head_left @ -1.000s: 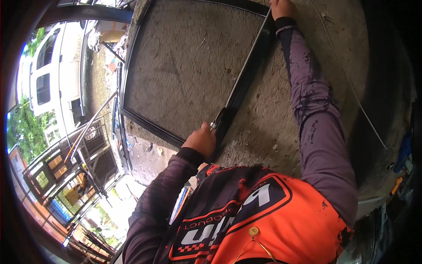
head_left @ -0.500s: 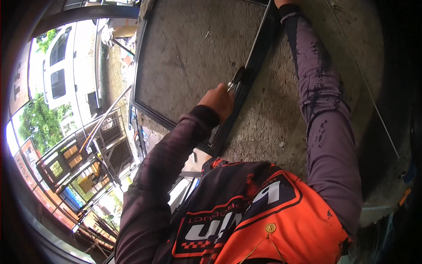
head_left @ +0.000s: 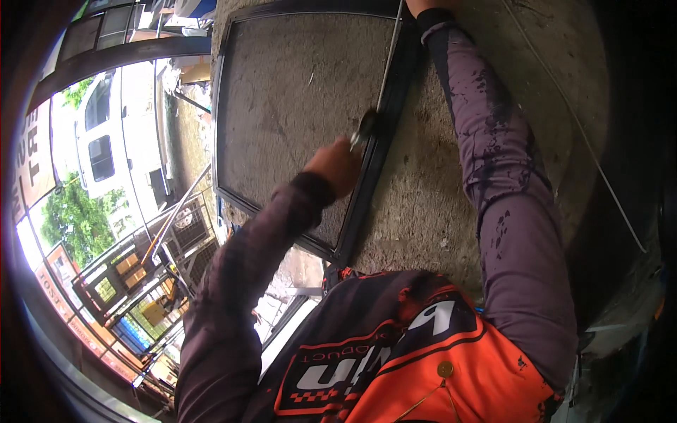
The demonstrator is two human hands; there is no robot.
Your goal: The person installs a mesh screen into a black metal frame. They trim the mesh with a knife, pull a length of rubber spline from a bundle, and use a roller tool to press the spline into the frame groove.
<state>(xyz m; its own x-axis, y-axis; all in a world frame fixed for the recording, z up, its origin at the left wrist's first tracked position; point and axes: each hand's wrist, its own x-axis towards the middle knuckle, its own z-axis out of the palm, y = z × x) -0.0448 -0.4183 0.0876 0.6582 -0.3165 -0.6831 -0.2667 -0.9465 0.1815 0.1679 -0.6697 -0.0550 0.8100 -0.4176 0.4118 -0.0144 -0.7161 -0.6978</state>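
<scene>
A black rectangular frame [head_left: 391,116] with dark mesh [head_left: 303,92] across it lies flat on the worn work surface. A thin grey cord [head_left: 387,67] runs along its right side, up to the top edge of the picture. Closed round a small tool, my left hand [head_left: 336,166] is over that side of the frame. The tool looks like a spline roller [head_left: 367,127], with a metal shank and a dark rounded end on the frame by the cord; motion blurs it. My right hand [head_left: 431,5] is by the frame's far right corner, its fingers cut off by the picture's edge.
The rough, stained work surface [head_left: 423,204] extends right of the frame. A thin pale rod or line [head_left: 575,116] crosses it farther right. To the left are a white vehicle [head_left: 106,134], metal racks [head_left: 144,303] and a slanting pole [head_left: 180,204].
The view has shifted, so the frame and both arms appear farther left. My left hand still grips the roller by the cord, and the roller's end is now blurred.
</scene>
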